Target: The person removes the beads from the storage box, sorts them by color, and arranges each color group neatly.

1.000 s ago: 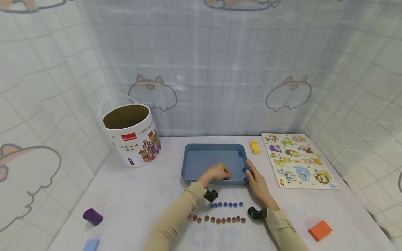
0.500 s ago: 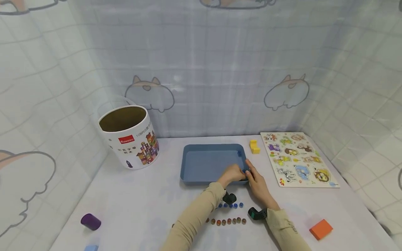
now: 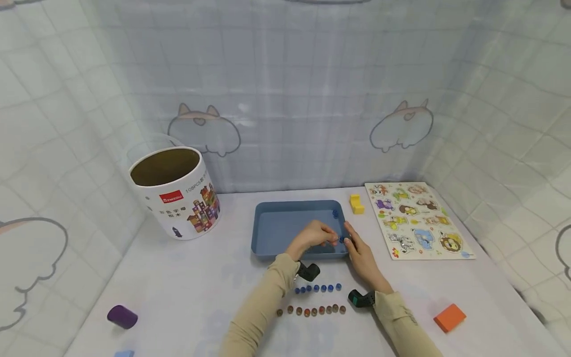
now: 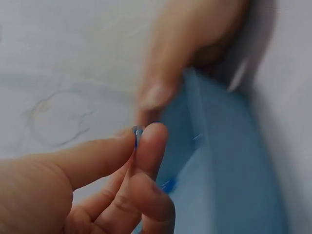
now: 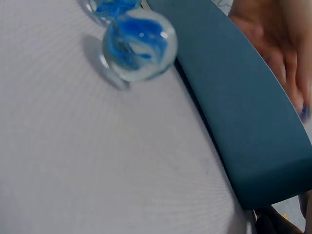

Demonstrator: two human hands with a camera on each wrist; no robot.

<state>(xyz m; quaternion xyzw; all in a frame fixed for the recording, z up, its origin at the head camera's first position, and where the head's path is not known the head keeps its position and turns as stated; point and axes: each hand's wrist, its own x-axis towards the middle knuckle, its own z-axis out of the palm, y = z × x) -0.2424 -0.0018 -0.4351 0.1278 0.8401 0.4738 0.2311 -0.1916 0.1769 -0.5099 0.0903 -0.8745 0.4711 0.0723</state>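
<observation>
Over the right front of the blue tray (image 3: 285, 204), my left hand (image 3: 314, 234) pinches a small blue glass marble (image 4: 138, 136) between thumb and forefinger. The other fingers curl below it in the left wrist view. My right hand (image 3: 363, 258) rests against the tray's right side, forefinger stretched along the outside and thumb at the rim. Inside the tray, blue marbles (image 3: 335, 213) lie by the right wall. In front stretches a row of blue marbles (image 3: 316, 288), clear glass with blue swirls in the right wrist view. Nearer is a row of brownish-red marbles (image 3: 314, 312).
A white printed bucket (image 3: 174, 198) stands at the back left. Right of the tray are a yellow block (image 3: 356, 204) and an animal puzzle board (image 3: 419, 220). An orange block (image 3: 449, 318) lies at front right, a purple cylinder (image 3: 122, 317) and light-blue block (image 3: 124, 354) at front left.
My left hand moved right to the tray's front right corner, then back slightly left and up, now pinching a blue marble. My right hand stays at the tray's side.
</observation>
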